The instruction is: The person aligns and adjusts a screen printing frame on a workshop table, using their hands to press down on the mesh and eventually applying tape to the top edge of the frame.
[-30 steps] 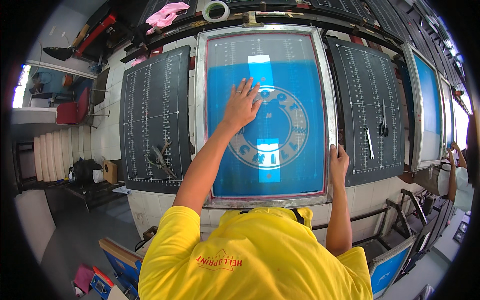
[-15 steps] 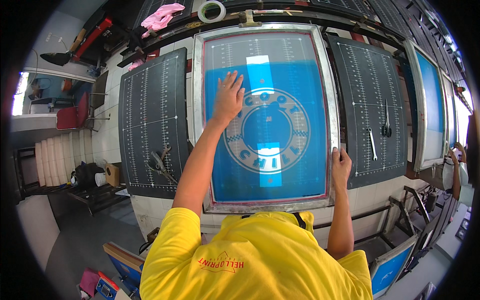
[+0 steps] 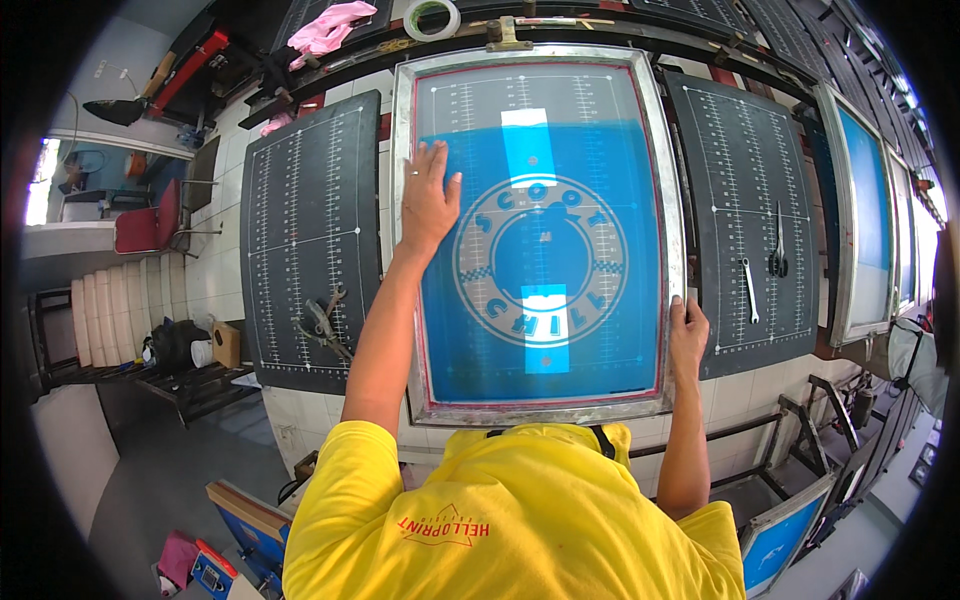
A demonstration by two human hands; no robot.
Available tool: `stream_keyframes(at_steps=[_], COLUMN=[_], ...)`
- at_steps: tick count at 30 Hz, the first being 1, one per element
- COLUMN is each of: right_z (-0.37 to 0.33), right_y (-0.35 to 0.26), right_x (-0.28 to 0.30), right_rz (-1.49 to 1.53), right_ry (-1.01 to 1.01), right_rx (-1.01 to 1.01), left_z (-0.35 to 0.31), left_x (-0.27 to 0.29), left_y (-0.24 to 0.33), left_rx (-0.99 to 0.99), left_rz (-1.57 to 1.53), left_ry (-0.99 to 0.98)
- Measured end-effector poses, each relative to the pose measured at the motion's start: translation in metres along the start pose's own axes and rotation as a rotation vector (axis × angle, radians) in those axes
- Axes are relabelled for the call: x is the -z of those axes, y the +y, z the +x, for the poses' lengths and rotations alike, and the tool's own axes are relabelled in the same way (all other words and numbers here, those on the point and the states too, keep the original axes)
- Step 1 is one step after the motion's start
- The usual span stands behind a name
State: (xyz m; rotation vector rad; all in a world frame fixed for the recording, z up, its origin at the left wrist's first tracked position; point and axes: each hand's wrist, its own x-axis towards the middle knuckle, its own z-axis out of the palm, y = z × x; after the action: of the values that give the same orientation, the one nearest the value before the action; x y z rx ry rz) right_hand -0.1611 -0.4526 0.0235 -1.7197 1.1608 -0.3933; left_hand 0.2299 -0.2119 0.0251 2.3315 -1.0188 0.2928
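Note:
A screen-printing frame (image 3: 540,412) with a metal rim lies before me, its blue-coated mesh (image 3: 455,350) carrying a ring-shaped stencil (image 3: 612,245) with lettering. Two pale rectangular patches show on or through the mesh, above and inside the lower ring. My left hand (image 3: 430,205) rests flat over the frame's left rim and the mesh edge, fingers stretched out and holding nothing. At the lower right side, my right hand (image 3: 688,330) is closed around the rim, its fingertips partly hidden. A metal clamp (image 3: 508,35) sits at the frame's far edge.
Dark gridded boards flank the frame; pliers (image 3: 322,322) lie on the left board (image 3: 300,220), a wrench (image 3: 750,290) and scissors (image 3: 778,245) on the right one. Beyond are a tape roll (image 3: 432,18) and pink cloth (image 3: 330,28). More frames (image 3: 860,210) stand at far right.
My left hand has slid left, from the mesh beside the ring to the frame's left rim. My right hand keeps its place on the right rim. The view has shifted slightly.

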Motion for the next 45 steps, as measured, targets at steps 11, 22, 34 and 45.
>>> stream_keyframes(at_steps=[11,22,34,45], right_z=[0.002,0.000,0.002,0.000], right_y=[0.004,-0.007,0.000,-0.004], right_x=[-0.002,0.001,0.003,0.001], right_rz=[-0.015,-0.025,-0.043,-0.014], right_ry=[0.015,0.003,-0.021,0.001], right_rx=[0.020,0.008,-0.005,-0.002], left_z=[-0.017,-0.012,-0.007,-0.010], left_x=[-0.011,-0.009,-0.013,-0.009], left_y=[0.065,0.060,0.061,0.062], left_rx=[-0.217,-0.254,-0.275,-0.244], left_rz=[-0.138,-0.208,-0.171,-0.308], left_ry=[-0.276,-0.281,-0.246,-0.309])
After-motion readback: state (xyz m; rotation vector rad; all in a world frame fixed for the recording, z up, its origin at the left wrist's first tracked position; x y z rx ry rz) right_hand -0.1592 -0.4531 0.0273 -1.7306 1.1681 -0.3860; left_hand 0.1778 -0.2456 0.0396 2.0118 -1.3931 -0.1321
